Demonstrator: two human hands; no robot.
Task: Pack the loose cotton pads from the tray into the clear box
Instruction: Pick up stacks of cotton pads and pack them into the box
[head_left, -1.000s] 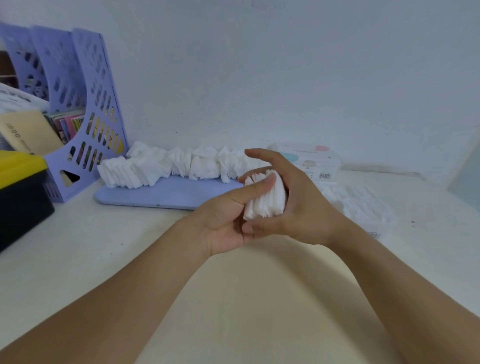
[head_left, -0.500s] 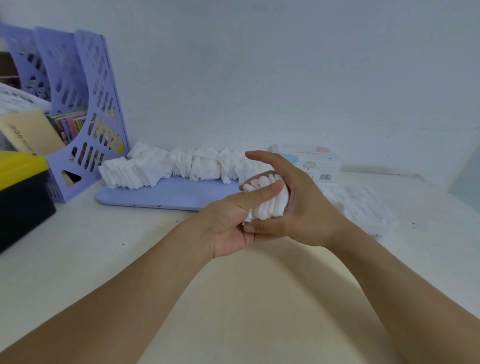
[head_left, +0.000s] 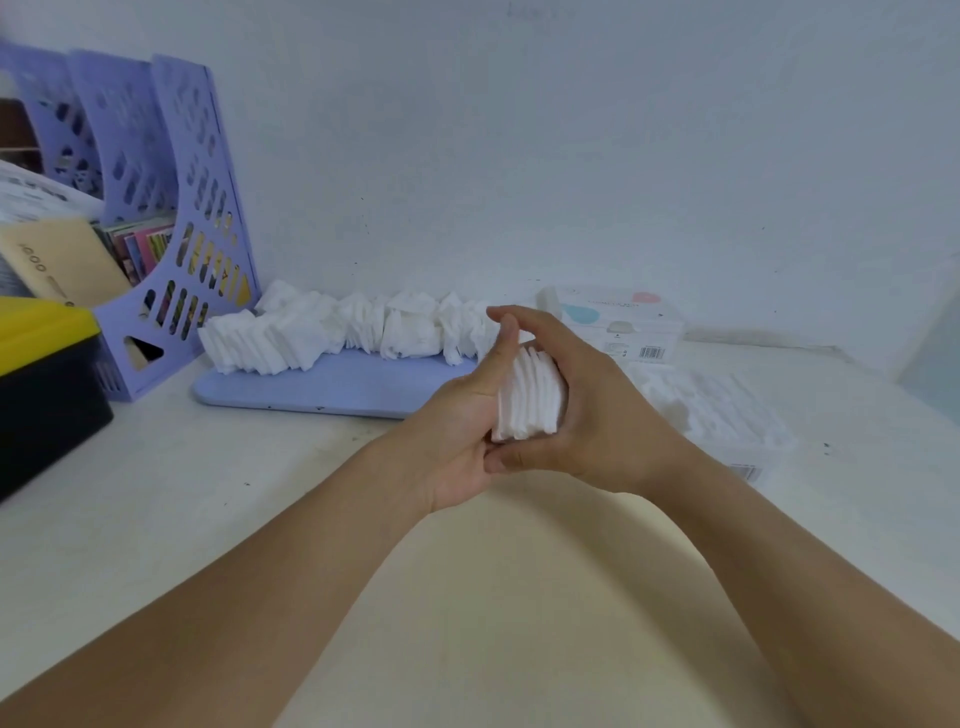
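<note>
Left hand (head_left: 462, 415): held above the worktop, palm turned right, thumb up along the stack's left face, fingers curled under it.
Right hand (head_left: 587, 410): cupped round the stack from the right and behind, index finger arched over the top, thumb pinching below.
Stack of cotton pads (head_left: 530, 397): white, square, thin layers pressed together on edge, slightly fanned, gripped between both hands.
Worktop (head_left: 260, 519): pale cream, matte, with a few dark specks.
Clear box (head_left: 727, 415): just right of the hands, low and see-through, white pads already inside, barcode label on its near side.
Tray (head_left: 332, 387): flat lilac, behind the hands, carrying a ragged row of loose cotton pads (head_left: 332, 332) along its far edge.
Printed carton (head_left: 618, 322): white, behind the clear box.
File rack (head_left: 171, 218): lilac, perforated, far left, holding papers.
Black bin with yellow lid (head_left: 41, 374): left edge.
Wall (head_left: 571, 156): plain pale blue-white.
</note>
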